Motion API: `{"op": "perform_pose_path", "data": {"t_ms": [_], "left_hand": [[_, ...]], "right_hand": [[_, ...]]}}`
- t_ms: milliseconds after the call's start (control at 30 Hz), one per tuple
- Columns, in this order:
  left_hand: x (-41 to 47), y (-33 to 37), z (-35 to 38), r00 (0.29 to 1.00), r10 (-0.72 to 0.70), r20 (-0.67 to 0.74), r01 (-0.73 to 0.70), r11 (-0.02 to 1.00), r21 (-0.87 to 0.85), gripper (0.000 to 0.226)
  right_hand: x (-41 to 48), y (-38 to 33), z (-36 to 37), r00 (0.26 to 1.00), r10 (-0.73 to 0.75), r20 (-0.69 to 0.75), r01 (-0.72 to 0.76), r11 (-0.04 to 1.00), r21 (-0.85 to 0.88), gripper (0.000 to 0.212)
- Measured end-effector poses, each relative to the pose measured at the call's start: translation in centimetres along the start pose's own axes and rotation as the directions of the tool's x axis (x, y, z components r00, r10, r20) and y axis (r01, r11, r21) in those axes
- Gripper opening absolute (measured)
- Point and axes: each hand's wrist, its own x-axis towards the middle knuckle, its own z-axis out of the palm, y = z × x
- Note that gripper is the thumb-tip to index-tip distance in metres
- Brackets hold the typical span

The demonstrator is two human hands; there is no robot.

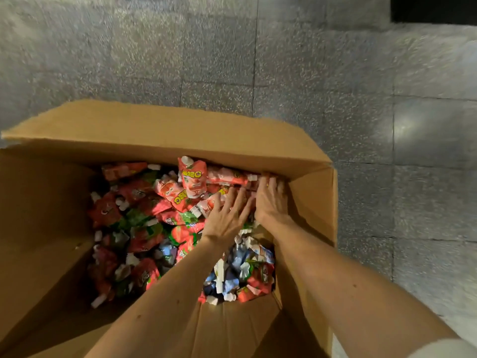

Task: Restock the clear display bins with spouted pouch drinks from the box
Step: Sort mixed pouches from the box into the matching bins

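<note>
Nearest the camera, two bare forearms reach down into an open cardboard box (154,130) heaped with spouted pouch drinks (144,202). Blue pouches (237,275) lie under the arms, and red and green ones fill the rest. Toward the far right corner the left hand (227,218) lies flat on the heap, fingers spread and straight. Just beside it the right hand (271,200) reaches over pink pouches (227,177); whether it grips them cannot be told. Beyond the box lies grey speckled floor (180,47).

Speckled grey floor (180,47) (tiled) under cardboard box (167,130)
</note>
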Motion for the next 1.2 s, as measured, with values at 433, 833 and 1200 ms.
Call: {"op": "perform_pose_path", "data": {"t_ms": [433,833,1200], "left_hand": [[0.2,0.1,5.2,0.981,-0.008,-0.196,0.023,0.997,0.074,0.066],[-3.7,-1.3,3.4,0.982,0.168,-0.082,-0.15,0.969,0.194,0.051],[-8.1,-2.7,2.3,0.999,0.021,-0.041,-0.03,0.973,-0.23,0.045]], "right_hand": [[2.5,1.3,1.2,0.972,-0.119,0.205,0.183,0.926,-0.331,0.104],[1.5,2.3,1.8,0.924,-0.14,0.356,0.248,0.928,-0.279,0.101],[-1.3,2.4,5.9,0.956,-0.018,0.292,0.126,0.927,-0.354,0.045]]}}
